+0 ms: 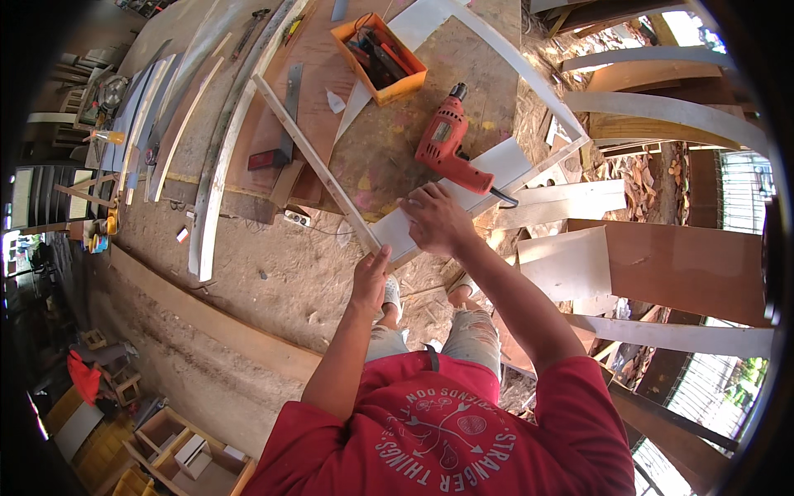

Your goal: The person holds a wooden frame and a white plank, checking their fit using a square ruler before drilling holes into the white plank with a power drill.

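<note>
My left hand point(370, 279) grips the near end of a long thin wooden strip point(308, 154) that runs away across the workbench. My right hand point(436, 221) presses flat on a white board point(495, 169) at the bench's near edge, right beside that strip end. A red power drill point(447, 146) lies on the white board just beyond my right hand. Below my hands I see my knees in torn jeans and my feet on the dirt floor.
An orange tray of tools point(382, 56) stands further back on the brown workbench point(389, 140). Long curved white strips point(217, 174) lie to the left. White and brown panels point(662, 264) are stacked to the right. A power strip point(296, 217) lies under the bench edge.
</note>
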### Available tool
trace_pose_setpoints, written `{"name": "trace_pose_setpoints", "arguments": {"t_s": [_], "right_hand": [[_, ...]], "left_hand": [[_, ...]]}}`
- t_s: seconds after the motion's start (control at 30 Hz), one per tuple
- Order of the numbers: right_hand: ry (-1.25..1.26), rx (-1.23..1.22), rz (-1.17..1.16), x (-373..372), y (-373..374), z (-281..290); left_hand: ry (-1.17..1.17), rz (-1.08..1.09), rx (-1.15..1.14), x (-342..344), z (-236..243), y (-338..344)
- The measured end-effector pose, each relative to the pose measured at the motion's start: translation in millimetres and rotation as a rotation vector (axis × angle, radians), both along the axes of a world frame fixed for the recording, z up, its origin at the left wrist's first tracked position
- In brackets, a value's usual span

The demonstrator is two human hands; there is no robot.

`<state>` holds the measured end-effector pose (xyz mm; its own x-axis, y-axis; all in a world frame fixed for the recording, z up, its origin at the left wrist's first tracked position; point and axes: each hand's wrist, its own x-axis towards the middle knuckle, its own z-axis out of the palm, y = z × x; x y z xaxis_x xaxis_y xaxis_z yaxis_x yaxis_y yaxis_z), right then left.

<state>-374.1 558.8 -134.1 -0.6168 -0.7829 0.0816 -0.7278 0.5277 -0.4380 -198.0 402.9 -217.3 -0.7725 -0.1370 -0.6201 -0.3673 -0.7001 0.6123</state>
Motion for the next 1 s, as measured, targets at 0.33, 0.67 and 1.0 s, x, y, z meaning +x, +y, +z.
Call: {"name": "trace_pose_setpoints", "arguments": {"t_s": [0.33, 0.67, 1.0], "right_hand": [[0.022, -0.049, -0.034, 1.5, 0.4, 0.0], [-0.037, 0.006, -0.067, 3.4, 1.4, -4.2], [-0.093, -0.051, -0.126, 4.1, 2.8, -11.1]], "left_hand": [[0.057, 0.034, -0.060, -4.4, 7.7, 6.0], [-0.055, 0.009, -0.220, -21.3, 26.7, 12.2], [-0.190, 0.053, -0.342, -32.8, 39.0, 23.0]]}}
